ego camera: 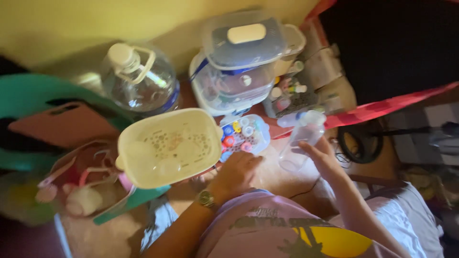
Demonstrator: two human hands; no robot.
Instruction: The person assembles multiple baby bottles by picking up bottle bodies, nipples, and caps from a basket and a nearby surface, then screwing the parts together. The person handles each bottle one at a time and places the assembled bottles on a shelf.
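1. Your right hand [325, 160] is wrapped around the side of a clear plastic bottle [301, 143], fingers closed on it and lifting it off the floor [287, 184]. The bottle tilts, its pale cap end pointing up and away from you.
2. Your left hand [236, 174], with a wristwatch [206, 198] on it, rests curled at the near edge of a small blue tray [245, 136]. The picture is too blurred to tell whether the fingers have hold of anything.
3. The tray sits on the floor just beside the cream basket [167, 145] and holds round caps and rings in red, blue and white.
4. The basket looks empty apart from its perforated bottom and sits partly over a green chair [28, 95].
5. Behind the tray stand a lidded clear storage box [239, 62] and, to its left, a large water jug [141, 79] against the yellow wall.
6. Judging by this, one bottle is in hand and looks capped, while most small parts lie loose in the tray, so the sorting appears early or midway.
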